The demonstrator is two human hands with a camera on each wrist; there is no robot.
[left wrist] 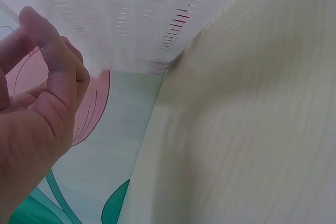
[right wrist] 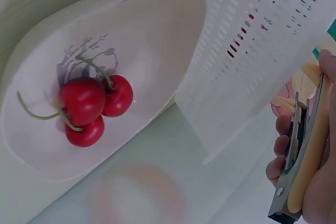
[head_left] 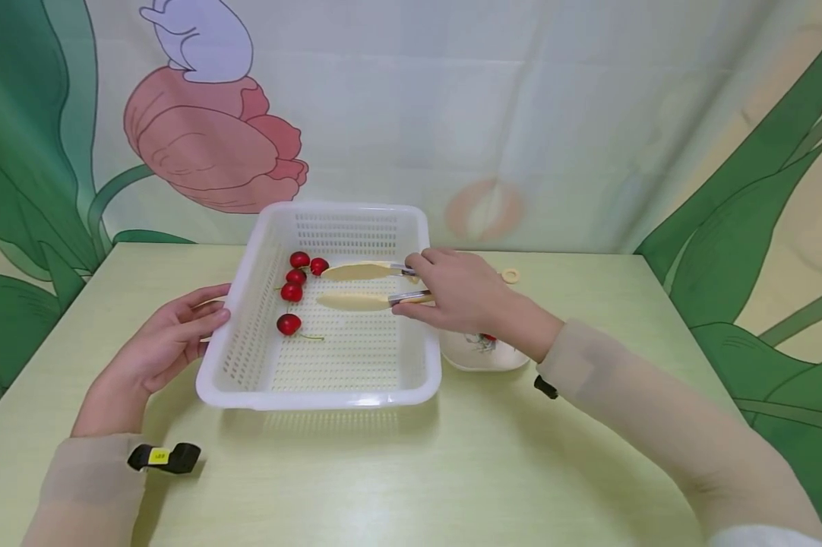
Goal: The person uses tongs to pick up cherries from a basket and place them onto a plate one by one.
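Note:
A white plastic basket (head_left: 349, 399) with slotted walls stands on the table, several red cherries (head_left: 291, 292) lying along its left side. At its left rim, my left hand (head_left: 168, 338) holds the edge between thumb and fingers; the left wrist view shows these fingers (left wrist: 58, 61) against the basket's outside. My right hand (head_left: 462, 292) grips tongs (head_left: 359, 302) with cream-coloured tips, reaching over the right wall. The tips are spread apart, with no cherry between them, just right of the cherries. Beside the basket is a white bowl (right wrist: 157, 30) holding three stemmed cherries (right wrist: 83, 100).
A small cream ring (head_left: 510, 276) lies behind the bowl on the pale wooden table (head_left: 356, 486). A printed curtain (head_left: 466, 99) hangs along the table's back edge. My right forearm passes over the bowl's right side, hiding part of it in the head view.

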